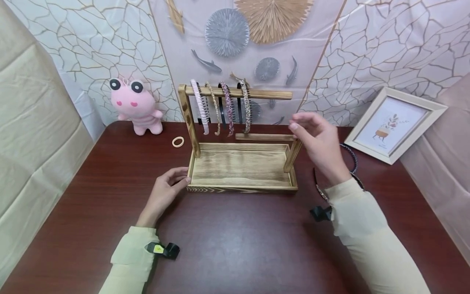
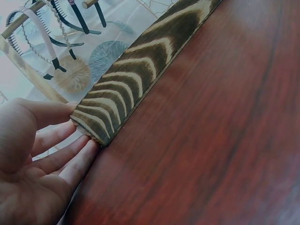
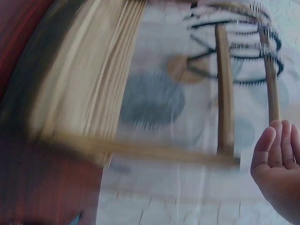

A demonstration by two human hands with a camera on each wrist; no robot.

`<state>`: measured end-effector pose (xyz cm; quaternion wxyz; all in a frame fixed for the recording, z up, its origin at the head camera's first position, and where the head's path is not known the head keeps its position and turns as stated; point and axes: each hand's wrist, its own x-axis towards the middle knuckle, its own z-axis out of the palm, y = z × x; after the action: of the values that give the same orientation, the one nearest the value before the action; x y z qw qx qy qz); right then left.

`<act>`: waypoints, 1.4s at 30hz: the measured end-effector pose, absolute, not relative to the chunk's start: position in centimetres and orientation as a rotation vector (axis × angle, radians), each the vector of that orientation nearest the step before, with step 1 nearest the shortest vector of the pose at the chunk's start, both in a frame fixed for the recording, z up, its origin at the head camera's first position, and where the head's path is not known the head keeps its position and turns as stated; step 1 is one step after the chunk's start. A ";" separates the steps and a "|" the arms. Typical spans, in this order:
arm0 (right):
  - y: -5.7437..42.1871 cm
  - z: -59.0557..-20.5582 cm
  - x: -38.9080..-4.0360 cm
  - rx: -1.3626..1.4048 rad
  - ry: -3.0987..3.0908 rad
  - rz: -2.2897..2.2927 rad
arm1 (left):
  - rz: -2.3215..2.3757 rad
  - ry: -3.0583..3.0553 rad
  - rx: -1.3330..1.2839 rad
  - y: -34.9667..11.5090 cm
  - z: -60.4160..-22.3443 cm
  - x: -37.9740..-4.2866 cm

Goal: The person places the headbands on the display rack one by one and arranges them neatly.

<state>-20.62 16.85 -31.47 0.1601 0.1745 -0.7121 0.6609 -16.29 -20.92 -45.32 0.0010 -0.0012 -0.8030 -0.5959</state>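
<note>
The brown-grained wooden headband rack [image 1: 187, 116] stands on the glossy red-brown worktop [image 1: 227, 232]. My left grip [image 1: 165, 190] rests unclosed, fingertips against its tray end; push too hard there and the rack could skid. My right grip [image 1: 318, 141], loosely bent around nothing, is near the slim upper bar's [image 1: 273, 94] unsupported tip. A knock there might shake loose the pale-pink wrapped headband [image 1: 198, 102] or three rough, glittery headbands [image 1: 229, 107].

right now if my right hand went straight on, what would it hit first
Likely the upper wooden bar: the right hand points at its free end in the right wrist view, though depth is unclear.
</note>
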 end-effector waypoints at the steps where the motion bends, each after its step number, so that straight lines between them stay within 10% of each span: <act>1: 17.7 -31.6 -20.3 0.492 -2.036 1.871 | -1.868 -2.524 0.001 -20.9 -45.3 -16.3; 22: 36.5 -40.4 -16.0 0.090 -2.767 0.946 | -1.850 -2.551 0.008 -21.1 -45.1 -16.2; 42: 39.7 -42.1 -16.5 0.634 -2.880 0.853 | -1.862 -2.544 -0.003 -20.9 -45.1 -16.1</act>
<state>-16.52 39.74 -42.08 0.0359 0.2065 -0.9375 0.2777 -16.12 -20.93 -45.10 -0.0053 -0.0009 -0.8070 -0.5906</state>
